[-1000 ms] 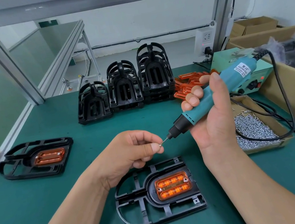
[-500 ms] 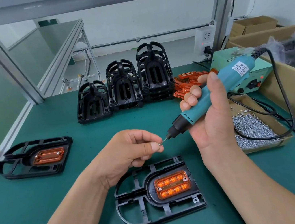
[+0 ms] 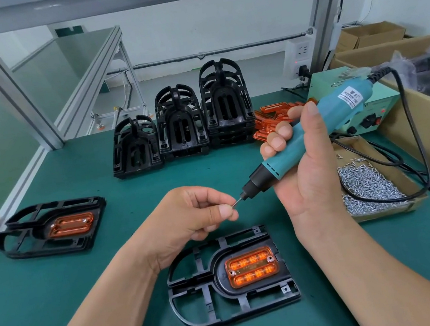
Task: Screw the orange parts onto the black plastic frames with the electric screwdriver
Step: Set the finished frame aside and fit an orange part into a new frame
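A black plastic frame (image 3: 200, 300) lies on the green mat near me with an orange part (image 3: 252, 270) seated in it; two screw heads show in that part. Above the frame, my right hand (image 3: 309, 174) grips the teal electric screwdriver (image 3: 301, 139), its bit pointing down-left. My left hand (image 3: 194, 218) pinches something small at the bit's tip, likely a screw, mostly hidden by my thumb. A second frame with an orange part (image 3: 69, 224) lies at the left.
Three stacks of black frames (image 3: 184, 128) stand at the back, loose orange parts (image 3: 271, 121) beside them. A cardboard tray of screws (image 3: 369, 185) sits at the right, with the screwdriver's power box (image 3: 361, 112), its black cable (image 3: 423, 161) and cardboard boxes (image 3: 423, 117).
Both hands and the screwdriver stay almost still, bit tip at my left fingertips. The view has shifted only slightly.
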Demonstrator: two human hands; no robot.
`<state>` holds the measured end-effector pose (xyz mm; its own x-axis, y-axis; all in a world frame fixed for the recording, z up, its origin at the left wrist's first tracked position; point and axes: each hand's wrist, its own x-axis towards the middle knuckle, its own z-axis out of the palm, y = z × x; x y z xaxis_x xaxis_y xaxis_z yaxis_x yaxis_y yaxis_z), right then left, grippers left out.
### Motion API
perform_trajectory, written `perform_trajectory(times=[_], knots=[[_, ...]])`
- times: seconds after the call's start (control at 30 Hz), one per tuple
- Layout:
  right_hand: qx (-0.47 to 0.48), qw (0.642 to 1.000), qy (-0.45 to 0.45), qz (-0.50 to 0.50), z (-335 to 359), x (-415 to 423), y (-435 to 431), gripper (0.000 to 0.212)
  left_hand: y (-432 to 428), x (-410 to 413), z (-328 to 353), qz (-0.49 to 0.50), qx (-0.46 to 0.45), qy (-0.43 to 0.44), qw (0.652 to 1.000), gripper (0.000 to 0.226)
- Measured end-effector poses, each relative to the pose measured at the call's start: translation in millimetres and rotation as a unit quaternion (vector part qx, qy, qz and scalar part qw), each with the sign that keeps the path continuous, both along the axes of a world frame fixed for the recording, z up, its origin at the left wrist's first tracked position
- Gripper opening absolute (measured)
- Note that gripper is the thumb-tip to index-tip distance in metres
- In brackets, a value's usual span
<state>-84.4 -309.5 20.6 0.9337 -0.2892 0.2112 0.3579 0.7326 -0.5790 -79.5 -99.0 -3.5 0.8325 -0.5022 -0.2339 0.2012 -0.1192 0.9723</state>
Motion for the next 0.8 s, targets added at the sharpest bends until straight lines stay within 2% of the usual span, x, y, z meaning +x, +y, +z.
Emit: perform_trajectory(times=[0.37, 0.43, 0.53, 0.6, 0.8], knots=[[-0.001, 1.000, -0.016, 0.005, 3.5, -0.2, -0.9, 0.014, 0.1, -0.5, 0.2, -0.008, 0.031, -0.040, 0.999, 0.009], [-0.002, 1.000, -0.010, -0.003, 2.0, 0.3, 1.0, 0.014, -1.0, -1.5, 1.6, 0.006, 0.048, -0.064, 0.997, 0.013], [0.004, 1.000, 0.020, -0.020, -2.0, 1.0, 4.2, 0.018, -2.2, -2.9, 1.1, 0.033, 0.084, -0.131, 0.987, 0.003], [0.018, 0.999, 0.039, -0.029, -4.5, 1.5, 4.1, 0.020, -4.1, -4.4, -0.3, 0.041, 0.091, -0.155, 0.983, 0.009], [0.034, 0.998, 0.043, -0.036, -6.5, 3.7, 1.0, 0.024, -7.8, -7.8, 3.7, 0.041, 0.095, -0.145, 0.984, 0.008]])
